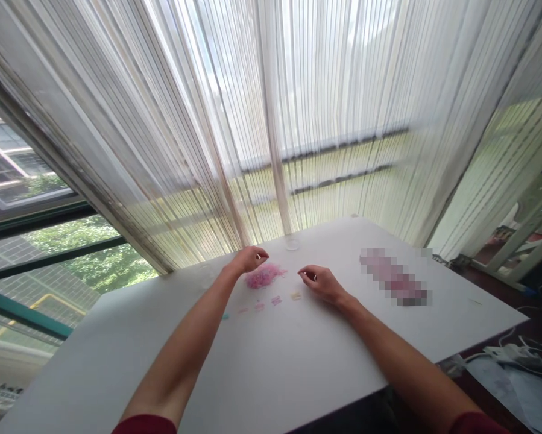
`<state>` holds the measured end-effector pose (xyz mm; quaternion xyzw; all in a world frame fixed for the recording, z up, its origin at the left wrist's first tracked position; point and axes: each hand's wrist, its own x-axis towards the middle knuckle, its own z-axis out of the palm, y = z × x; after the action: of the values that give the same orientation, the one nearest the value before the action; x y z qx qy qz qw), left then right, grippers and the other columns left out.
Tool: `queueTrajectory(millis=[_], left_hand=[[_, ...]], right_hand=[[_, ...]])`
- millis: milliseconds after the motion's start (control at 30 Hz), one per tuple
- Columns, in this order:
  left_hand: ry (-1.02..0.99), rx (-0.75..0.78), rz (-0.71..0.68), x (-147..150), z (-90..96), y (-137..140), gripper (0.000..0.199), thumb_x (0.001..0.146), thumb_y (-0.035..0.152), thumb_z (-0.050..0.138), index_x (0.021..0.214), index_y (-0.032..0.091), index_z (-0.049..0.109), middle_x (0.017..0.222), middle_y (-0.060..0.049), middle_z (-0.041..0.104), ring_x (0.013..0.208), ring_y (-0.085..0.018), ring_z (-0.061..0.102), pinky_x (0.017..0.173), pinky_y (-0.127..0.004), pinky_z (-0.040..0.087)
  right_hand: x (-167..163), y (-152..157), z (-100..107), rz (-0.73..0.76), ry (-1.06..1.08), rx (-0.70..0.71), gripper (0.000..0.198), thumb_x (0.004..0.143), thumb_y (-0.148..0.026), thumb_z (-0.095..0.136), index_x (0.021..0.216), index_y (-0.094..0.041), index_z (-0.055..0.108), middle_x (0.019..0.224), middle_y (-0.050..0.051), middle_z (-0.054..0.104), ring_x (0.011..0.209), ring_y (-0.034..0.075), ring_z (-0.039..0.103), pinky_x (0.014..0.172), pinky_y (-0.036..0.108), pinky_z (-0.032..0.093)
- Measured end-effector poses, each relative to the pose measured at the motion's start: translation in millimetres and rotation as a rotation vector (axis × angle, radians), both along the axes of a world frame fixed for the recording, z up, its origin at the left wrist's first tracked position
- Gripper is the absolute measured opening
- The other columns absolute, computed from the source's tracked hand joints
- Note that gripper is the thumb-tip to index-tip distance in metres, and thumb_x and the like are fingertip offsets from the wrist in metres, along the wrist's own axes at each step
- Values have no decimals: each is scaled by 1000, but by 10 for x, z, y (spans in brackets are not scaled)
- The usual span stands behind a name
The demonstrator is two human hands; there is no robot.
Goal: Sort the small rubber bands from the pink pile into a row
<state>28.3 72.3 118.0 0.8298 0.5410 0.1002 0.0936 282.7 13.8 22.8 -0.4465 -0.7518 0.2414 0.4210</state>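
On the white table [252, 374] lies a loose pile of small, thin pink and purple pieces [262, 277], which look like tiny elastic bands. My left hand [249, 259] hovers at the pile's far left edge, thumb and fingertips pinched together. To the right of the pile, my right hand [324, 283] is held low with its thumb and forefinger brought together. Anything between either hand's fingertips is too small to make out. In front of the pile runs a row of little sorted groups: teal [226, 316], pink [259, 305], purple [276, 300] and yellow [295, 296].
A clear round dish [292, 244] stands near the table's far edge. A pixelated pinkish object [392, 277] lies on the right side. Sheer curtains [298, 120] hang behind the table. White cables [519, 355] lie past its right edge.
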Motion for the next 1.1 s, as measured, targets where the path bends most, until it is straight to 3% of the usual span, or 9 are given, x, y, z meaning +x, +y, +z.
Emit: queueTrajectory(millis=[100,200,300,467,667,900,1100], left_hand=[[-118,36,-23,21,63,-188,25,85,29,57,99,22,76,92,-2,76,80,-16,66,76,-24,52],[-420,77,-29,37,35,-505,26,83,38,62,95,19,76,89,-4,76,73,-15,66,70,-25,53],[-634,10,-11,39,-104,-886,34,83,46,64,96,17,76,80,-5,75,62,-14,63,58,-24,52],[-834,-73,54,23,-405,-1372,34,79,46,70,93,15,76,74,-6,73,59,-14,64,56,-24,53],[-896,-122,83,-26,-631,-1526,33,78,46,71,88,15,75,74,-6,72,58,-13,62,53,-23,50],[-804,-125,21,-7,-714,-1560,26,83,41,66,88,17,75,72,-3,71,54,-10,58,49,-20,44],[-642,77,23,-177,-705,-1537,16,85,33,64,92,21,73,86,-1,73,61,-11,57,57,-22,46]], right_hand=[[-46,-62,47,21,22,26,22,87,-30,53,92,-19,71,71,1,66,61,13,56,65,27,48],[-126,-178,115,77,68,75,22,89,-32,54,98,-19,69,74,2,65,63,13,58,62,26,49],[-233,-318,177,146,109,163,24,90,-32,56,108,-19,65,80,3,66,71,14,61,66,27,51],[-411,-505,211,239,111,258,25,89,-31,60,111,-21,62,85,4,67,76,15,62,69,29,52],[-514,-609,161,335,-8,309,15,91,-28,57,101,-20,65,81,5,65,72,15,61,68,27,52],[-530,-597,88,387,-26,384,11,92,-22,56,93,-19,66,78,5,64,69,14,59,65,25,50],[-526,-564,62,378,-34,325,11,91,-22,56,90,-19,67,78,4,64,66,12,58,63,23,50]])
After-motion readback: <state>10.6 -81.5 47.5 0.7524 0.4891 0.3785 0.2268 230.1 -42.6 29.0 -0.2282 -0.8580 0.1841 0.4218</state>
